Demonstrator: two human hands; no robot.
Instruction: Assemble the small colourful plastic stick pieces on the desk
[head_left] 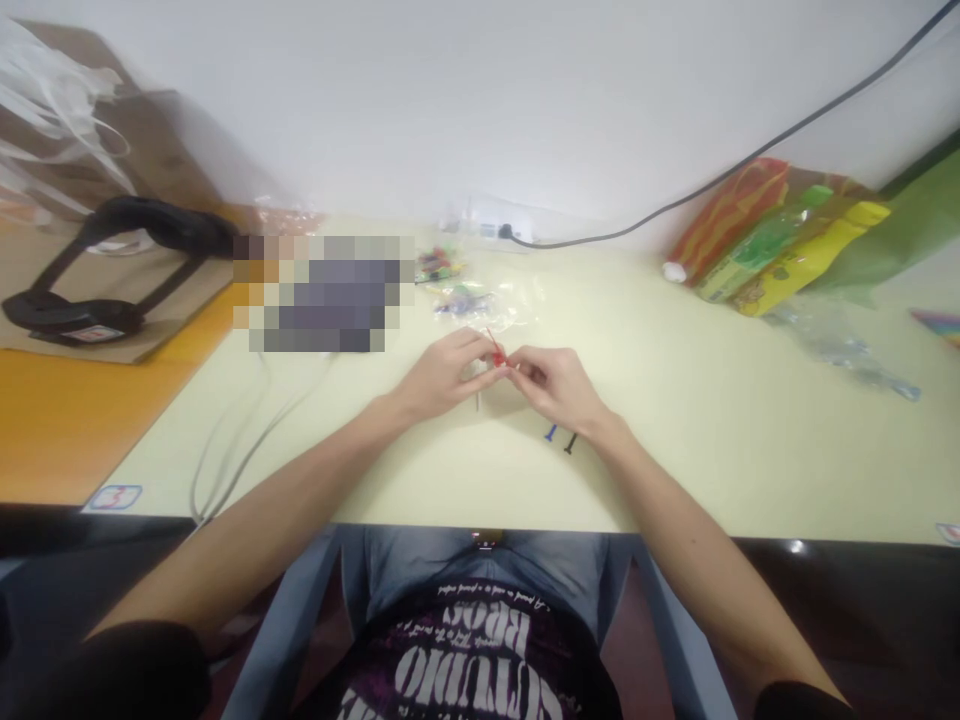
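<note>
My left hand (pixel 454 372) and my right hand (pixel 553 380) meet above the pale yellow table (pixel 465 470). Between their fingertips is a small red plastic piece (pixel 498 357) with a thin stem pointing up; its exact kind is too small to make out. Both hands are closed in a pinch on it. On the tabletop just below my right hand lie a small blue piece (pixel 551 433) and a small black piece (pixel 571 443), side by side. A thin grey stick (pixel 477 400) shows under my left hand.
Behind my hands lie clear bags with colourful small parts (pixel 442 264). A blurred-out dark object (pixel 330 300) and white cables (pixel 247 450) are at left, beyond them a black frame (pixel 112 270) on cardboard. A green-capped bottle (pixel 772 240) and yellow packet (pixel 810 260) stand at right.
</note>
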